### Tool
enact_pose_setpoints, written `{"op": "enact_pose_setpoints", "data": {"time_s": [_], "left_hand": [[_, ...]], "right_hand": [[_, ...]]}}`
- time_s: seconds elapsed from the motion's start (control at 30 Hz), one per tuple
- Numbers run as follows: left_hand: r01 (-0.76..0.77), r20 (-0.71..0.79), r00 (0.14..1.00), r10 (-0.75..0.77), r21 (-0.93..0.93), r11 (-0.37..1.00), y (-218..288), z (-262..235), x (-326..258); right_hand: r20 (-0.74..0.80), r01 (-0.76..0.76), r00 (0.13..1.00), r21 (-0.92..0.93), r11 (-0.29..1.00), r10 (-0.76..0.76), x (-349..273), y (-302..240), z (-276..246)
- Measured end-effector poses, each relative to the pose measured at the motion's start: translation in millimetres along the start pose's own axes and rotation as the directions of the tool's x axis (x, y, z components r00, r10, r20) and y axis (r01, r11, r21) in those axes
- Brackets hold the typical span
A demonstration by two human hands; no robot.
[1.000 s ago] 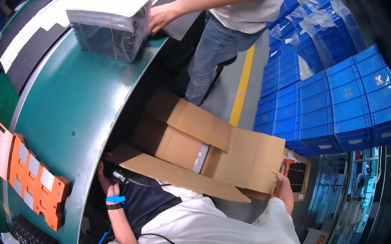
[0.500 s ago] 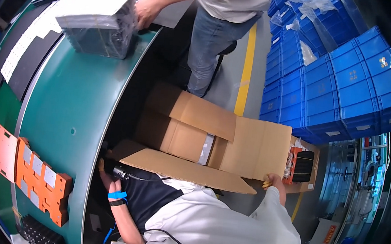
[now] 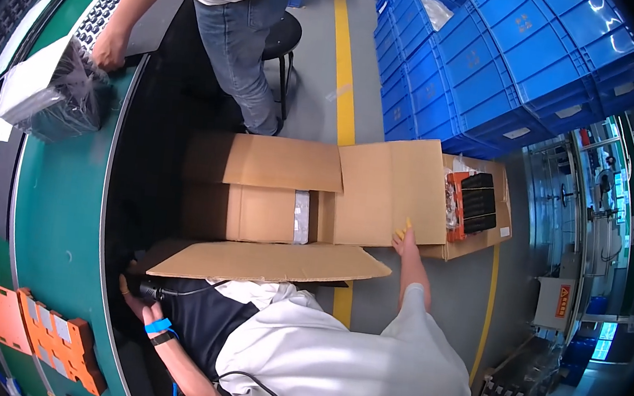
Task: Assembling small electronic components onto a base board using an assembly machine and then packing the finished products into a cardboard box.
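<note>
An open cardboard box (image 3: 261,211) lies below me with its flaps spread; a grey-white plastic-wrapped thing (image 3: 301,218) shows inside it. My right hand (image 3: 404,240), with yellow finger covers, is closed on the lower edge of the right flap (image 3: 380,189). My left hand (image 3: 137,304), a blue strap and black band at its wrist, is in shadow between the green table and the near flap (image 3: 271,264). Its fingers are partly hidden, so its grip is unclear. A dark cylindrical piece with a cable (image 3: 155,291) sits beside it.
Another box holding orange and black parts (image 3: 475,204) stands right of the open one. Blue crates (image 3: 493,70) are stacked behind. Along the left runs a green table (image 3: 61,210) with orange plates (image 3: 58,341). Another person's hand (image 3: 110,49) is by a plastic-wrapped stack (image 3: 54,89).
The view has shifted, so most things sit further left. My right hand stays at the right flap, its fingers now reaching over the lower edge. The other person's hand remains near the wrapped stack.
</note>
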State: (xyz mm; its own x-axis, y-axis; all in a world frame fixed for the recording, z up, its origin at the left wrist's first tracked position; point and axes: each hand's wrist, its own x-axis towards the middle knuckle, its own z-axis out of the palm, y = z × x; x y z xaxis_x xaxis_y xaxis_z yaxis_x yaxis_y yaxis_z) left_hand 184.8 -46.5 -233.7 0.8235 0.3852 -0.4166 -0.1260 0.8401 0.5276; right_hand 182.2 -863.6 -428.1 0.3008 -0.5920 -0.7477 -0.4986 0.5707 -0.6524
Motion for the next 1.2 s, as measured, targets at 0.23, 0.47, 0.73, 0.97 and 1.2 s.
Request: {"op": "enact_pose_setpoints", "data": {"time_s": [0.23, 0.47, 0.73, 0.97, 1.2], "left_hand": [[0.015, 0.042, 0.999, -0.011, -0.084, 0.996, -5.3, 4.0, -6.8], [0.009, -0.004, 1.000, -0.009, -0.067, 0.998, -5.0, 11.1, -9.7], [-0.032, -0.011, 0.999, 0.032, -0.055, 0.998, -2.4, 22.3, -2.2], [-0.041, -0.067, 0.997, 0.041, 0.002, 0.999, -7.2, 26.5, 6.4], [-0.001, -0.043, 0.999, -0.002, -0.064, 0.998, -6.3, 12.7, 0.6]], "right_hand": [[-0.064, -0.097, 0.994, -0.176, 0.980, 0.087, -16.1, 4.5, 2.5], [-0.362, -0.209, 0.921, -0.154, 0.966, 0.142, 28.8, 2.7, -30.0], [-0.244, 0.168, 0.966, 0.320, 0.932, -0.090, -27.0, 40.8, 10.3], [0.411, 0.484, 0.849, -0.349, 0.802, -0.333, -145.3, 55.5, 55.7], [0.503, 0.460, 0.864, -0.810, 0.363, 0.027, -234.4, -23.0, 74.6]]}}
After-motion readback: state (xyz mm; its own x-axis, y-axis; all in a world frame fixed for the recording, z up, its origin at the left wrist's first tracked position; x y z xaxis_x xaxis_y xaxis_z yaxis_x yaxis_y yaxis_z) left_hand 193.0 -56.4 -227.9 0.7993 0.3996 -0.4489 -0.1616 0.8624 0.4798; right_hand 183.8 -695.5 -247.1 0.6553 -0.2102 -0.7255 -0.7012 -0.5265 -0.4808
